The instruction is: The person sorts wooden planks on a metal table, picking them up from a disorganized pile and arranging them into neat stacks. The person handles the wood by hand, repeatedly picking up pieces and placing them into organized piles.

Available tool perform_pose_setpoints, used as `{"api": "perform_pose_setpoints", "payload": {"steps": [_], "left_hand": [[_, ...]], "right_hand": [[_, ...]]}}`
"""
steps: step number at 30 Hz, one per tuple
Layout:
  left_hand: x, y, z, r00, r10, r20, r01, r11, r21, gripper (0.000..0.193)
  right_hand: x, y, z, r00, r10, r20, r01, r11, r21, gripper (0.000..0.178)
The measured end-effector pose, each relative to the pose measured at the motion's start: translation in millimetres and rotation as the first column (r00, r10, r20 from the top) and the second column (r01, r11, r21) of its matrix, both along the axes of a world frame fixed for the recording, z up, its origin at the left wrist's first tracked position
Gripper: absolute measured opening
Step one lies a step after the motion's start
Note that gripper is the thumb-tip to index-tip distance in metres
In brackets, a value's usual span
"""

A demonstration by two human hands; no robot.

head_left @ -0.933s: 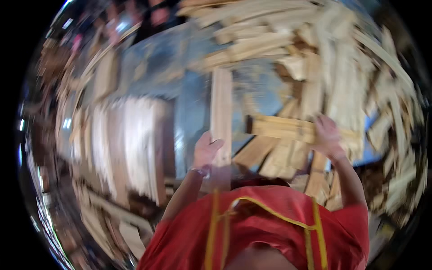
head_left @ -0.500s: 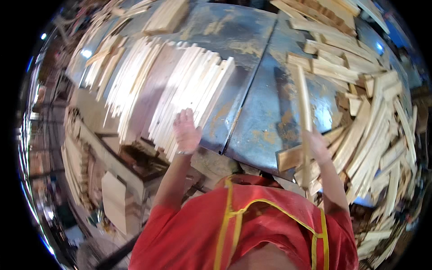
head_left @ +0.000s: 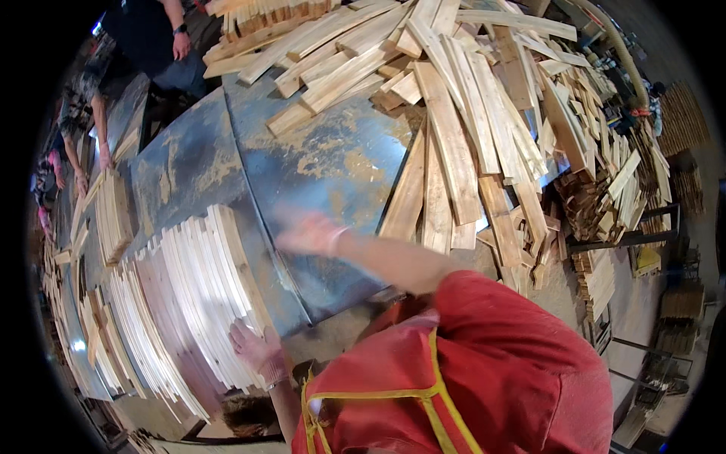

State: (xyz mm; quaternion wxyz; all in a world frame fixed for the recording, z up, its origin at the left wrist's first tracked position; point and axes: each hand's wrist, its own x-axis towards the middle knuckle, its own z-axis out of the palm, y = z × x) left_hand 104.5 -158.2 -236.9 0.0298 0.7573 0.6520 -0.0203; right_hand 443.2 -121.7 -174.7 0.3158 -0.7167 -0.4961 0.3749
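Observation:
A row of pale wooden strips (head_left: pixel 193 284), standing side by side on edge, lies on the left part of the blue metal table (head_left: pixel 325 178). At its right end stands a yellower wooden board (head_left: pixel 240 261). My left hand (head_left: pixel 257 352) rests at the near end of the row beside that board, fingers spread and touching the wood. Over the table just right of the row is my right hand (head_left: pixel 310 231), smeared by motion; no board shows in it, and its fingers cannot be made out clearly.
A loose heap of wooden boards (head_left: pixel 461 129) covers the right and far side of the table. A seam (head_left: pixel 253 181) crosses the metal. At the far left another person's hands (head_left: pixel 94 170) reach to a stack of boards (head_left: pixel 113 216); a further person (head_left: pixel 162 41) stands behind.
The view has swung right. The board that was in my right hand is out of it, and a board now stands at the row's right end. My right hand has moved left toward the row.

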Motion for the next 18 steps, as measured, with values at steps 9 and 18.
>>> {"api": "perform_pose_setpoints", "payload": {"steps": [9, 18], "left_hand": [[193, -28, 4, 0.798, -0.485, 0.359, 0.531, 0.847, -0.035, 0.075], [339, -61, -44, 0.181, 0.979, 0.093, 0.657, -0.05, -0.752, 0.067]], "right_hand": [[276, -162, -10, 0.688, -0.499, 0.528, 0.693, 0.667, -0.273, 0.1], [380, -182, 12, 0.654, -0.342, 0.675, 0.59, 0.789, -0.172, 0.09]]}}
